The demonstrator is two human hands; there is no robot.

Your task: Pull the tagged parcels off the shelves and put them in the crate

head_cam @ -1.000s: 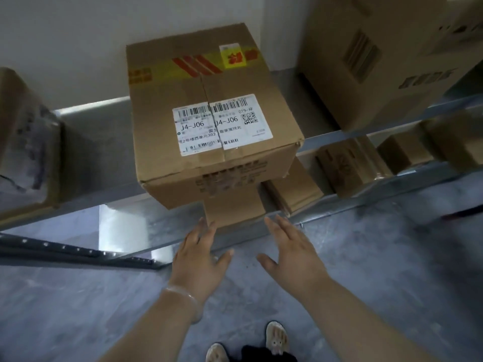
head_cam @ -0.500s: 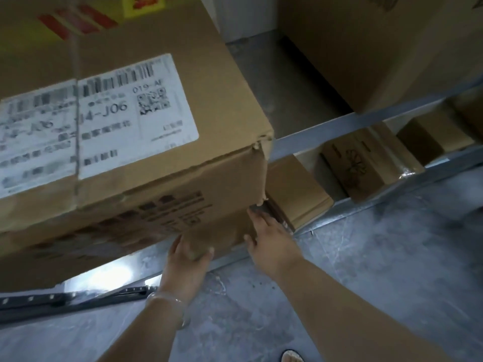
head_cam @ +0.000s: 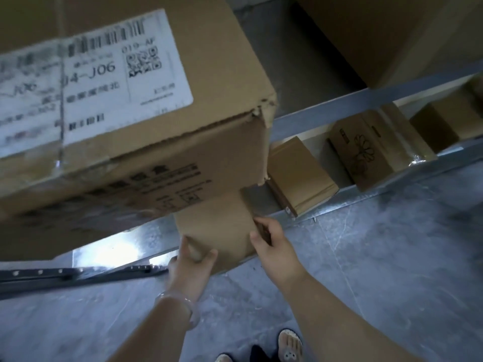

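Just below the middle of the view sits a small plain brown parcel, at six o'clock from the big labelled box that hides its far end. It lies on the lower shelf with its near end jutting past the shelf's front edge, out over the floor.

Both hands are clamped on it. The left hand grips the near-left corner, thumb lying on the top face, with its fingers wrapped down the left side. The right hand holds the right side at three o'clock of the parcel, its fingers curled against the side panel and the thumb on the top edge. A pale bracelet circles the left wrist.

The labelled box rests on the upper shelf and carries white shipping labels with barcodes and a QR code; its lower right corner is torn. At one o'clock of it stands another large box on the same shelf.

Along the lower shelf, toward two o'clock from the parcel, come three more cartons – a plain one just beside it, one printed with a flower, and a third farther on.

At eight o'clock a dark perforated metal strip runs along the floor, and at six o'clock sandalled feet show at the bottom edge.
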